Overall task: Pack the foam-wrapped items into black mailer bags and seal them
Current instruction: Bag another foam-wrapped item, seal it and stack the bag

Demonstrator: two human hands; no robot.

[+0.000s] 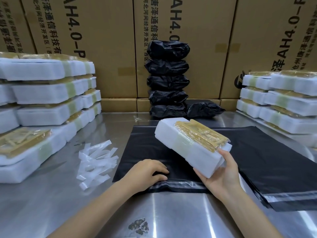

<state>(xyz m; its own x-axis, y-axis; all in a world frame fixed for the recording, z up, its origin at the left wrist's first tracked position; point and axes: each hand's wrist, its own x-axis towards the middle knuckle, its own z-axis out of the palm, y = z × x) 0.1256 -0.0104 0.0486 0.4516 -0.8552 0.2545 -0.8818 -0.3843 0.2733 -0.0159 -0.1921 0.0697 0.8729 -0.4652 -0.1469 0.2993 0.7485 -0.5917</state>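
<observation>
My right hand (221, 170) gripped one foam-wrapped item (192, 146) by its near end and held it tilted in the air, just above the black mailer bag (142, 152) that lay flat on the steel table (171, 212). My left hand (147, 170) rested on the bag near its mouth, with the fingers curled down on the film; I could not tell if they pinched the top layer or only pressed it.

I judged that the danger was at the mouth. If the left fingers did not lift only the upper layer, the block's square corner could catch on the edge and push the whole bag away on the smooth metal. Also the item was held only at one end, so it could slip or turn in my hand.

The foam was white, soft and a little grainy, with pale tape bands and a crinkled clear packet of tan parts on top. The bag was thin, matte and slippery, with a shiny strip (178, 184) at the mouth. Filled black bags (168, 79) stood stacked behind.
</observation>
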